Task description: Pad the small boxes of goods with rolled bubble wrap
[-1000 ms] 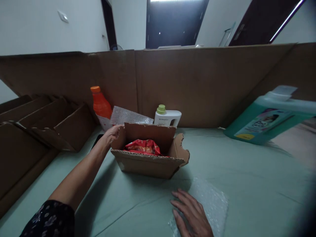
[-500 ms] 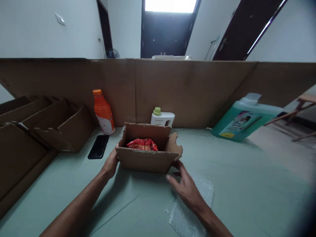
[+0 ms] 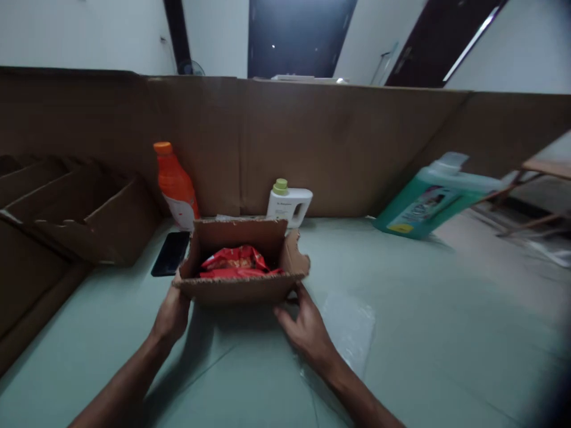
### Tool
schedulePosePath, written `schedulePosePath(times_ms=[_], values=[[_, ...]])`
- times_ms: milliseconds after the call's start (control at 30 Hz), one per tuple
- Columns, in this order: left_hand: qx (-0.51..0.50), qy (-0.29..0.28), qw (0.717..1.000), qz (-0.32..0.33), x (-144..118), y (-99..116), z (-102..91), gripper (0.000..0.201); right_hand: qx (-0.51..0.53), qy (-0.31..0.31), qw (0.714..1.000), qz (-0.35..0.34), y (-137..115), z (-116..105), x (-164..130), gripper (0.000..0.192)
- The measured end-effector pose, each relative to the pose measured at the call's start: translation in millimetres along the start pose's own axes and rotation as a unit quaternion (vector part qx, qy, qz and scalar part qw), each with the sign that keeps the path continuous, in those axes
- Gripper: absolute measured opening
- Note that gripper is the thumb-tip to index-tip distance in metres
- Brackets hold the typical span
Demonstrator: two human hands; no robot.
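Between my two hands is a small open cardboard box [image 3: 236, 291] with a torn right flap. Red shiny packets [image 3: 236, 261] lie inside it. My left hand [image 3: 173, 312] grips the box's left side, its fingers partly hidden behind the cardboard. At the lower right corner, my right hand [image 3: 306, 324] holds the box with the thumb in front and the other fingers under or behind it. The box appears raised off the green surface, with a shadow below. A clear plastic wrap [image 3: 350, 330] lies beside my right hand.
An orange bottle [image 3: 176, 187] and a black phone [image 3: 170, 254] are behind the box on the left. Near the cardboard wall [image 3: 348, 148] stand a white bottle with a green cap [image 3: 289, 205] and a teal jug [image 3: 428, 199]. More cardboard boxes [image 3: 120, 226] line the left.
Both hands have moved the box left and toward me, tipping it so more of the red packets shows. The view has tilted down somewhat.
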State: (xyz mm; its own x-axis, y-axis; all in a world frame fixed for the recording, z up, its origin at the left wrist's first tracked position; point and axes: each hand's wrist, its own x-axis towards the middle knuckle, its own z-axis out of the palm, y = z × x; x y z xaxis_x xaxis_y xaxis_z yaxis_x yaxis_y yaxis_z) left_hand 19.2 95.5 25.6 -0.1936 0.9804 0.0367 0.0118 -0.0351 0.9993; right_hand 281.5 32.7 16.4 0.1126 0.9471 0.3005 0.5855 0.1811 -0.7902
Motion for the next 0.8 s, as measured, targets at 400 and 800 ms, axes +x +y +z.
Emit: schedulePosePath(times_ms=[400, 800], values=[[0.091, -0.045, 0.994, -0.039, -58, -10, -32.3, 0.056, -0.178, 0.0, 0.984, 0.022, 71, -119, -53, 0.036], [0.231, -0.172, 0.955, 0.075, -146, -1, -16.7, 0.039, -0.152, -0.149, 0.969, -0.124, 3, -46, -84, 0.034]])
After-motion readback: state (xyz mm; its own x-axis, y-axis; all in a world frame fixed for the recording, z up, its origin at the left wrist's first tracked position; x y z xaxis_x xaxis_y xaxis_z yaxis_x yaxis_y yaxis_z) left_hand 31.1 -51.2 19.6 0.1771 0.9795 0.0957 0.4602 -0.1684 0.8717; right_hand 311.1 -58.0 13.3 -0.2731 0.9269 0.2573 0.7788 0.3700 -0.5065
